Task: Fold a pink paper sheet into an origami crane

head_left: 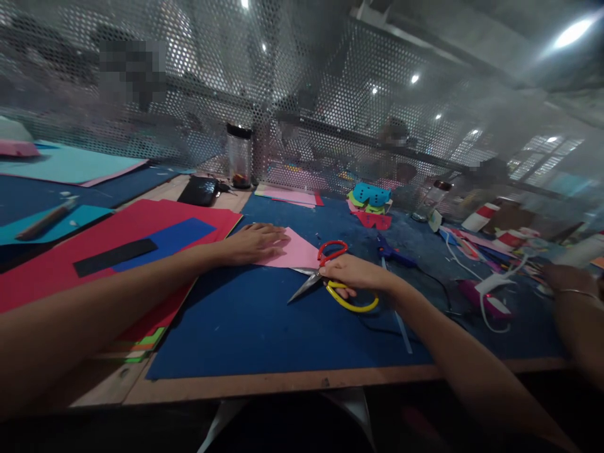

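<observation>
Perforated mesh screen (207,82) behind the blue mat (226,327). Pink paper (299,250) lies there, partly under my left hand (257,244), fingers flattened, slightly spread. My right hand (349,274) is curled around scissors (306,287) (one red handle, one yellow), blades parted at the paper's near edge.

The pink paper (299,250) lay flat on the blue table top (245,321), with a slanted far edge. The scissors (309,284) had one red handle and one yellow handle. Their shiny blades were open, one right by the paper's near edge.
</observation>
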A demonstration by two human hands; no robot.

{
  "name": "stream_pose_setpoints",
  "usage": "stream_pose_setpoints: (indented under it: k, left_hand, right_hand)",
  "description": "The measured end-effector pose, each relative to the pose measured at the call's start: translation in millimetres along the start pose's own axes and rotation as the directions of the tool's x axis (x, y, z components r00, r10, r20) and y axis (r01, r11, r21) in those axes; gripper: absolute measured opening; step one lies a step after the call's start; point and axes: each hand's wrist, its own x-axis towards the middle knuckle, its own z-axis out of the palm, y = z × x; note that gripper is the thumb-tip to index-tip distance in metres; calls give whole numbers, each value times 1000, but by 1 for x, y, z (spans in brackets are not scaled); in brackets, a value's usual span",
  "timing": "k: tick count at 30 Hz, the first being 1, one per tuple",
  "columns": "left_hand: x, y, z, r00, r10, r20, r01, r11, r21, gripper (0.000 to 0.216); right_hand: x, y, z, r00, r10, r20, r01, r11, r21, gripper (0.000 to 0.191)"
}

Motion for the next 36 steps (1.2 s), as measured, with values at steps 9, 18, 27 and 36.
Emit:
stream_pose_setpoints:
  k: [9,18,27,36]
  left_hand:
    - [2,-4,4,998,-46,-41,48,997,62,59]
    - [3,-4,6,998,-30,-64,34,997,73,56]
    - [4,-4,7,998,-31,-57,36,996,77,59]
    - [3,-1,7,996,-57,-62,62,996,71,59]
  right_hand:
    - [1,-6,2,1000,19,-21,-19,1000,3,45]
    - [12,-12,4,1000,2,-9,-2,999,34,45]
    - [4,-15,6,1000,-4,-5,4,1000,4,51]
    - [9,-12,8,1000,-25,4,25,998,-50,55]
